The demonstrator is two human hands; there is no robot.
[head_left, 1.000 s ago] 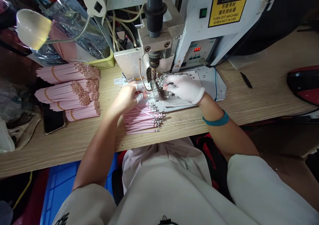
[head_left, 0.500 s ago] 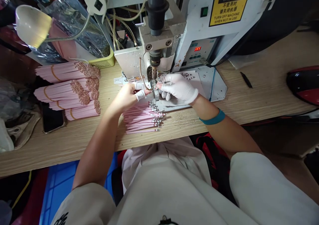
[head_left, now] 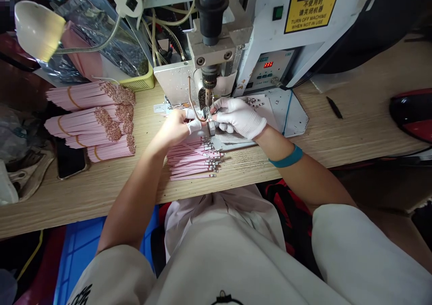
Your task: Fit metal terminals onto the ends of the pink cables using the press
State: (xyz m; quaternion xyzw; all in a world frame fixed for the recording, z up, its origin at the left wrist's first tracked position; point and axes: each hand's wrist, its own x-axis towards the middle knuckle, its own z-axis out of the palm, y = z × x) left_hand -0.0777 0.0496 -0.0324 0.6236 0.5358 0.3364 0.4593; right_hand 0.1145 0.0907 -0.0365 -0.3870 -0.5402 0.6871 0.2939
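The left hand and the gloved right hand are brought in from opposite sides to just below the metal tip of a bench-top press machine. White finger cots are worn on the otherwise ungloved left hand, and its fingers are curled inward and pinched closely together. The right hand is covered by a white knit glove, with the thumb and forefinger reached toward the tip and drawn nearly together, while the remaining fingers are folded beneath. Whether a small part is gripped by either hand cannot be told, as the spot between the fingertips is tiny and partly hidden. A small metal block is positioned between the two hands, just below their fingertips. A fan of pink strips with metal-tipped ends is laid directly beneath the left hand, with the metal ends reaching out toward the right. Small metal pieces are scattered on a white sheet beyond the right hand. Rubber-banded bundles of pink strips are stacked to the left on the wooden bench. A copper-coloured tube is curved down beside the tip, and a teal wristband is worn on the right wrist.
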